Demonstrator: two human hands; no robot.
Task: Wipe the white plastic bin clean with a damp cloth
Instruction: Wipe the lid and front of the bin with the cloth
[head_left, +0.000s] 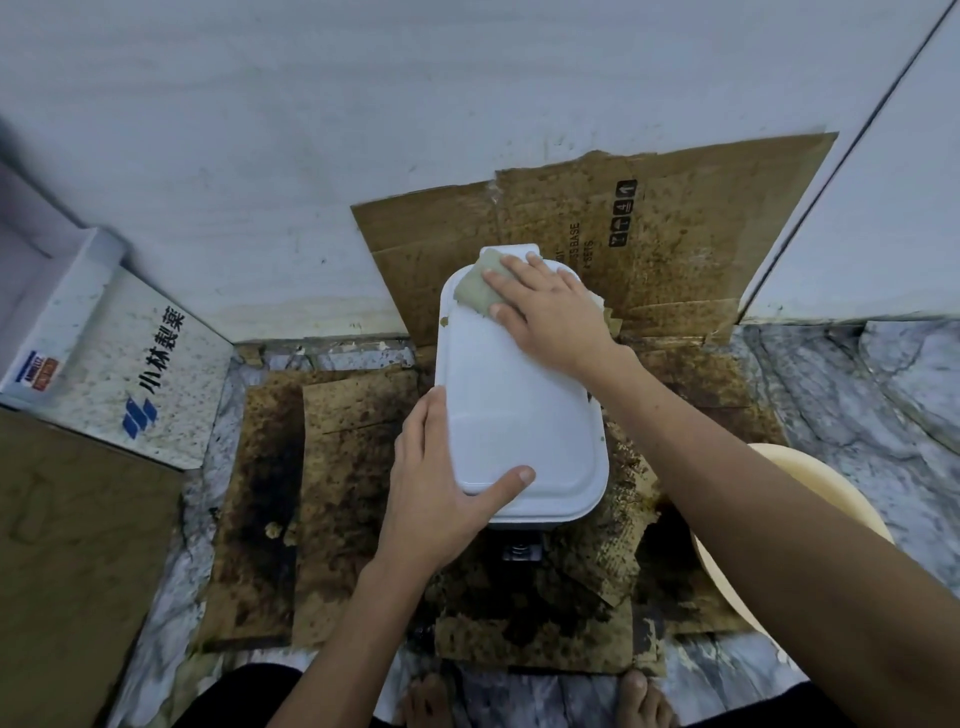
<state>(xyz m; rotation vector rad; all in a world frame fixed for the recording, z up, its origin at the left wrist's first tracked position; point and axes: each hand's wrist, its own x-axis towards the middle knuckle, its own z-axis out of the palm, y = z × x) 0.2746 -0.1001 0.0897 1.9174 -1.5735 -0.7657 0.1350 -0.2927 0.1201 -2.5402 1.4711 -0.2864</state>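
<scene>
The white plastic bin (511, 410) stands on stained cardboard in the middle of the floor, its closed lid facing up. My right hand (545, 306) lies flat on a grey-green cloth (478, 283) at the far left corner of the lid, fingers straight and pressing down. My left hand (436, 478) grips the near left edge of the lid, thumb on top and fingers down the side. A small greenish smear marks the lid's left rim near the cloth.
Dirty flattened cardboard (332, 467) covers the marble floor and leans on the wall (675, 234) behind the bin. A white printed box (130, 364) stands at the left. A cream basin (810, 499) sits at the right under my forearm. My bare feet are at the bottom edge.
</scene>
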